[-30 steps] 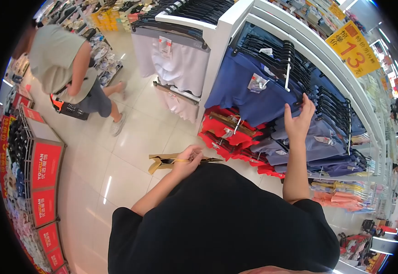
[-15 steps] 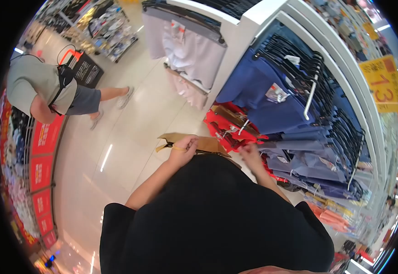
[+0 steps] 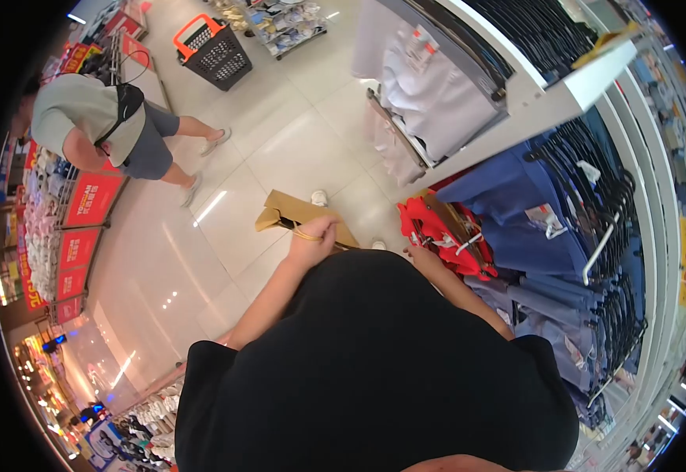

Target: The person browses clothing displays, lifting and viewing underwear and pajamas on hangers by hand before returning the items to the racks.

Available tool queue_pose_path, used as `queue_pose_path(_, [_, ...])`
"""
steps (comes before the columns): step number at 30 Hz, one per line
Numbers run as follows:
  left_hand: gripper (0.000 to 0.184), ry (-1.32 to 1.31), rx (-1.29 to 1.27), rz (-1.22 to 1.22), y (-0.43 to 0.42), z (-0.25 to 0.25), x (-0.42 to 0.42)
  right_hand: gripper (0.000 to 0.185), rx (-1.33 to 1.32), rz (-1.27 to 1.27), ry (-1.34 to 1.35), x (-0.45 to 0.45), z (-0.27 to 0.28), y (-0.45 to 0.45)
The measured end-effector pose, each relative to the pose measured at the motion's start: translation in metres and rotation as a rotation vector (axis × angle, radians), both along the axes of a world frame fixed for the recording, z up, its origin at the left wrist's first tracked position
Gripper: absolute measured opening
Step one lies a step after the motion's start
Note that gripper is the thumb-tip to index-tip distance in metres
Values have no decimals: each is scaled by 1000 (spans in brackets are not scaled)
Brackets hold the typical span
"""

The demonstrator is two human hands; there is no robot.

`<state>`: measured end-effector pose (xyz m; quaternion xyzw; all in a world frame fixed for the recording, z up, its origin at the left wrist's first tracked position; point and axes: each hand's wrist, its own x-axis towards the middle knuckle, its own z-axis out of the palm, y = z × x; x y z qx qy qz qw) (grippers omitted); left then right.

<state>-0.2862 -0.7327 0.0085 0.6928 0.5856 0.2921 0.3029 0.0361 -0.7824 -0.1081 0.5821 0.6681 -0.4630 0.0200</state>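
My left hand [image 3: 313,242] is closed around the cord handle of a brown paper bag [image 3: 303,208], which hangs in front of my black shirt. The fold of the bag's top edge is visible, but its contents are hidden. Low on the right, my right hand [image 3: 422,259] hangs beside red garments [image 3: 425,224] on hangers. Its fingers look loosely apart, with nothing visible in them. Whether it touches the red cloth, I cannot tell. Blue trousers [image 3: 508,212] hang just beyond the red pieces.
A white rack [image 3: 516,118] runs along my right, with pale trousers [image 3: 437,98] at its near end. To the left a person [image 3: 95,118] in grey shorts stands by a shelf with red panels [image 3: 95,197]. A black basket with an orange handle [image 3: 221,59] stands on the tiled floor [image 3: 272,118].
The view has turned left, so the rack and red garments sit farther right. The whole basket now shows. My left hand keeps the paper bag; my right hand hangs lower by my side.
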Motion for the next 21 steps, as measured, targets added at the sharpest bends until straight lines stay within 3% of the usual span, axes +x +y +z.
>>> queue_pose_path(2, [13, 159, 50, 116, 15, -33, -45, 45, -67, 11, -32, 5, -23, 5])
queue_pose_path(6, [19, 47, -236, 476, 17, -144, -172, 42, -174, 59, -186, 21, -64, 7])
queue_pose_path(10, [21, 48, -384, 755, -5, -198, -266, 41, -281, 109, -295, 25, -80, 12])
queue_pose_path(12, [21, -118, -611, 983, -4, -195, -287, 41, -303, -4, -441, 22, -93, 7])
queue_pose_path(13, [21, -175, -626, 984, -2, -202, -299, 42, -319, -60, -515, 20, -103, 6])
queue_pose_path(16, [23, -218, -679, 918, 10, -219, -326, 40, -207, 396, -408, 7, -158, 20])
queue_pose_path(17, [24, -156, -688, 847, 18, -216, -326, 38, -169, 767, -472, -19, -139, 47])
queue_pose_path(18, [26, -92, -696, 773, 27, -215, -331, 37, -129, 895, -501, -42, -128, 72])
queue_pose_path(21, [33, -10, -789, 503, 52, -228, -353, 33, -193, 160, -297, -109, -104, 141])
